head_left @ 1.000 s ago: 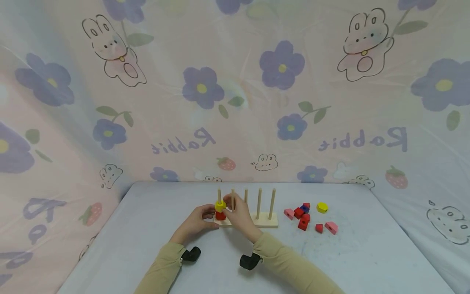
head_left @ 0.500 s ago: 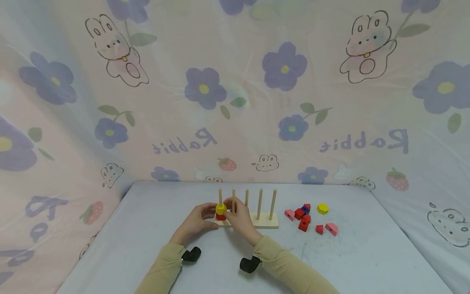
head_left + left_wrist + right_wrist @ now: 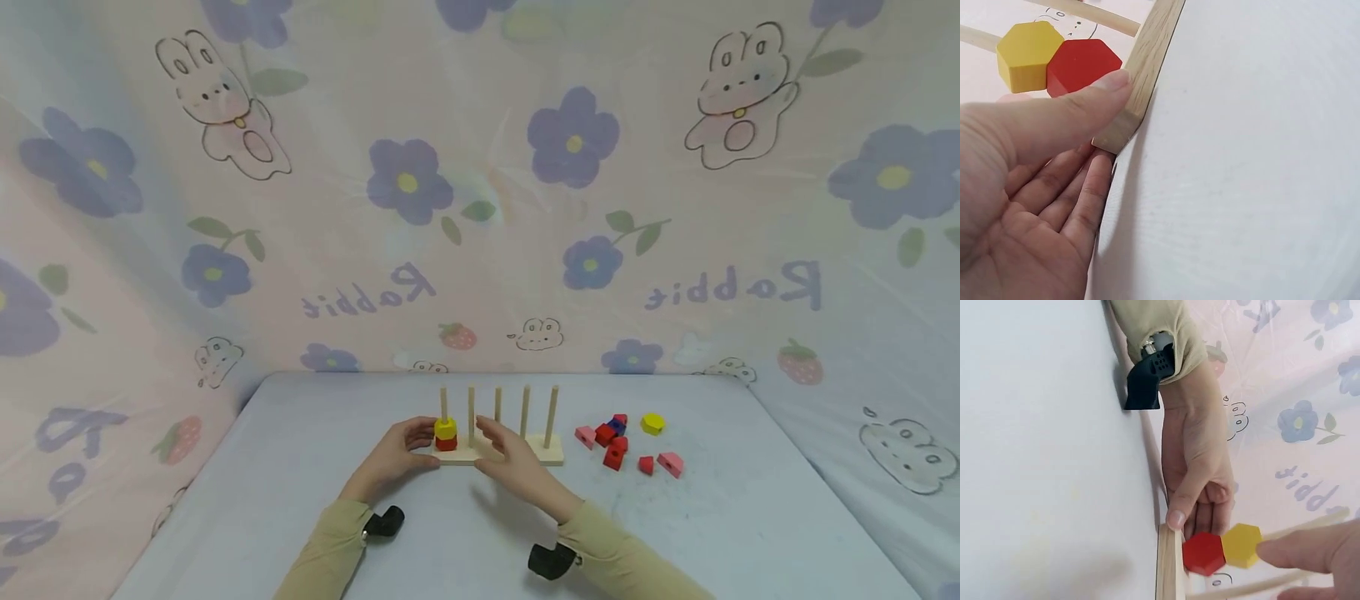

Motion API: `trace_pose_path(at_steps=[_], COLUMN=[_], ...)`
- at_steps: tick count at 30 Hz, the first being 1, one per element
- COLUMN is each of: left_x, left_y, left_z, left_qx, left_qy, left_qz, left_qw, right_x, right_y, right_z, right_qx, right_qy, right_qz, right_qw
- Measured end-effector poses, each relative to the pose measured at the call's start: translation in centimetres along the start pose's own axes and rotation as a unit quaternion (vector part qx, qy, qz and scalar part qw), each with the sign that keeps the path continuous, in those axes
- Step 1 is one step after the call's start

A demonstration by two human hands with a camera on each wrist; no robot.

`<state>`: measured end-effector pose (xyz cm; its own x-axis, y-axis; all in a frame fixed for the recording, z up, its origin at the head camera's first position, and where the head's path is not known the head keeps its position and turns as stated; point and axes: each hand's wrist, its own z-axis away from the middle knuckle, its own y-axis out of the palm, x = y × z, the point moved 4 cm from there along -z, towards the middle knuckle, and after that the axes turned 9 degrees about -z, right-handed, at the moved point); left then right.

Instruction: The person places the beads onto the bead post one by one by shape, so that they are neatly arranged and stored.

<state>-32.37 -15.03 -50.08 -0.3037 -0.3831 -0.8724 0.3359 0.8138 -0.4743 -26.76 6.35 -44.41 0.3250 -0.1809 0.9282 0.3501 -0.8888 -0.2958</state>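
Observation:
A wooden peg stand [image 3: 553, 454] with several upright pegs is on the white table. On its leftmost peg, a yellow hexagonal block [image 3: 446, 428] sits on top of a red hexagonal block [image 3: 446, 444]. My left hand [image 3: 392, 456] holds the left end of the stand's base, thumb at the front edge and fingers round the end and behind; part of the fingers is hidden in the left wrist view. My right hand [image 3: 519, 468] is in front of the middle pegs, thumb and fingers spread apart, holding nothing. Its thumb and fingertips stand clear of the two stacked blocks.
Right of the stand lies a loose group of red blocks [image 3: 614, 455], a dark blue block [image 3: 617, 427] and pink blocks [image 3: 671, 464]. Another yellow hexagonal block [image 3: 653, 423] lies just behind them. A rabbit-and-flower cloth [image 3: 480, 250] hangs behind the table [image 3: 750, 533].
The yellow block has gone down the leftmost peg onto the red block. My right hand has let go of it and moved right, its fingers spreading. The left hand stays at the stand's end.

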Motion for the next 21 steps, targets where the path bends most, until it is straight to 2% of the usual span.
trace_pose_path(at_steps=[4, 7, 11, 15, 21], left_x=[0.1, 0.2, 0.1, 0.1, 0.0], left_y=[0.0, 0.0, -0.2, -0.3, 0.0], left_z=[0.1, 0.2, 0.3, 0.2, 0.2], left_qx=[0.002, 0.006, 0.006, 0.006, 0.004], left_qy=[-0.011, -0.011, -0.011, -0.012, -0.004], left_qz=[-0.001, -0.006, -0.013, -0.020, -0.035], left_qw=[0.9999, 0.9999, 0.9998, 0.9997, 0.9994], right_x=[-0.3, 0.9, 1.9, 1.2, 0.3], right_y=[-2.6, -5.2, -9.3, -14.0, -20.1], right_z=[2.2, 3.8, 5.2, 6.2, 7.2], right_qx=[0.005, -0.001, -0.038, -0.084, -0.119], right_qy=[-0.011, -0.016, -0.020, -0.022, -0.001], right_qz=[0.015, 0.023, 0.039, 0.067, 0.117], right_qw=[1.000, 1.000, 0.998, 0.994, 0.986])
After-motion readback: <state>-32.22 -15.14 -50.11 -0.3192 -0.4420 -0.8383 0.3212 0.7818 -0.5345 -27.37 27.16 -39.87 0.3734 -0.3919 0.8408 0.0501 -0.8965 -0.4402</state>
